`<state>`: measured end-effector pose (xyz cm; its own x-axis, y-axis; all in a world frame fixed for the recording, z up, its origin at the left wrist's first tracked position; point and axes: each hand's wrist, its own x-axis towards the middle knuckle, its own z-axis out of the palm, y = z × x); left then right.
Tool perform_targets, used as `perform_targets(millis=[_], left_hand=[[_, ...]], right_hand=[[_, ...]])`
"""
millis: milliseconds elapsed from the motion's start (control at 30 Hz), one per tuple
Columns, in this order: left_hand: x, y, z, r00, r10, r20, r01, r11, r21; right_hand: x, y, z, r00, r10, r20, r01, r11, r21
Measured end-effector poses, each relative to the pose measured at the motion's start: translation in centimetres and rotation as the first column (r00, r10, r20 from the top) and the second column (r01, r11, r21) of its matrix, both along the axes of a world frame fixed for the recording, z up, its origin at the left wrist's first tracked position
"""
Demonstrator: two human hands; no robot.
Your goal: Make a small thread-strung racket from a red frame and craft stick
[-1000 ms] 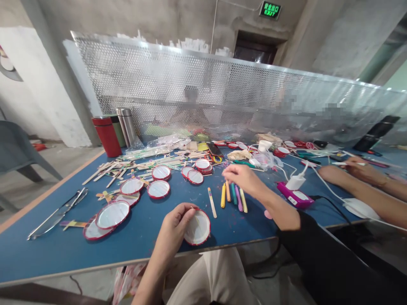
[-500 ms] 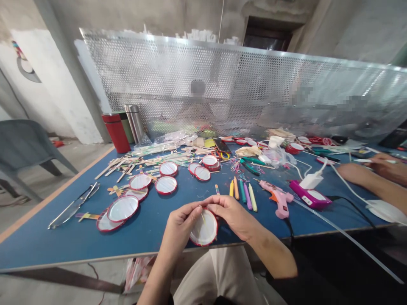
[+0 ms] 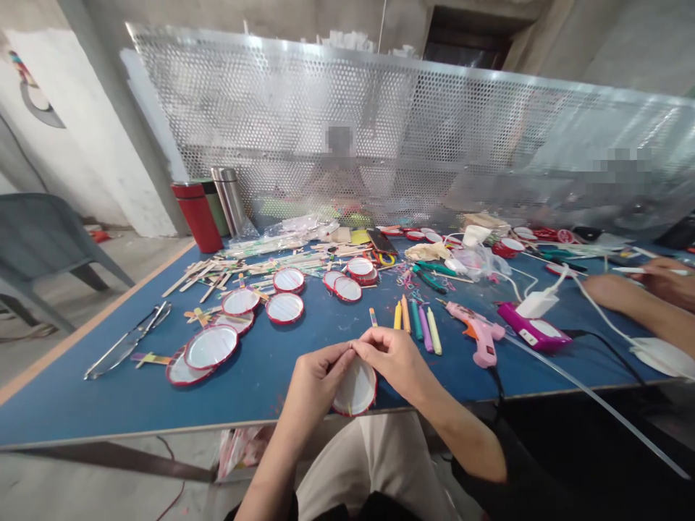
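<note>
A round white disc with a red rim (image 3: 358, 391) stands tilted near the front edge of the table, just below my fingers. My left hand (image 3: 319, 376) is closed in a pinch at the disc's upper rim. Against it, my right hand (image 3: 395, 362) also pinches at the top of the rim, fingertips nearly touching the left ones. Whatever small piece lies between the fingertips is hidden. A bit of yellow shows at the disc's lower rim. Just beyond my hands lies a small striped stick (image 3: 373, 316), near several coloured glue sticks (image 3: 424, 329).
More red-rimmed discs (image 3: 211, 346) lie to the left, with tongs (image 3: 129, 340) beyond them. A pink glue gun (image 3: 476, 329) and a purple power strip (image 3: 535, 327) are at the right. Wooden sticks (image 3: 202, 278) and flasks (image 3: 196, 217) stand farther back. A co-worker's arm (image 3: 641, 300) reaches in.
My fingertips have drawn closer together at the top of the disc, and the right hand has curled more. The yellow strand seen across the disc's face no longer shows there.
</note>
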<state>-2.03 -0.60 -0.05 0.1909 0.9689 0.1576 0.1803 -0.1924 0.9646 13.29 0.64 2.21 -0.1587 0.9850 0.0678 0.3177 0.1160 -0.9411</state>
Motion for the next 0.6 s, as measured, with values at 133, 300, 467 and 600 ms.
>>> perform_targets(millis=[133, 300, 467, 600], left_hand=[[-0.1, 0.1, 0.0, 0.999, 0.005, -0.044, -0.006, 1.0, -0.016], [-0.2, 0.0, 0.1, 0.997, 0.008, -0.082, -0.011, 0.999, -0.041], [0.0, 0.0, 0.7, 0.994, 0.053, -0.096, -0.054, 0.998, -0.007], [0.0, 0.1, 1.1, 0.99, 0.055, -0.127, -0.058, 0.998, -0.02]], right_hand=[[-0.1, 0.0, 0.0, 0.997, -0.003, 0.076, -0.011, 0.983, 0.185], [-0.2, -0.1, 0.1, 0.985, 0.072, 0.154, -0.12, 0.937, 0.329], [0.0, -0.4, -0.2, 0.969, 0.076, -0.235, -0.08, 0.997, -0.009], [0.0, -0.4, -0.5, 0.874, -0.003, -0.486, -0.132, 0.961, -0.245]])
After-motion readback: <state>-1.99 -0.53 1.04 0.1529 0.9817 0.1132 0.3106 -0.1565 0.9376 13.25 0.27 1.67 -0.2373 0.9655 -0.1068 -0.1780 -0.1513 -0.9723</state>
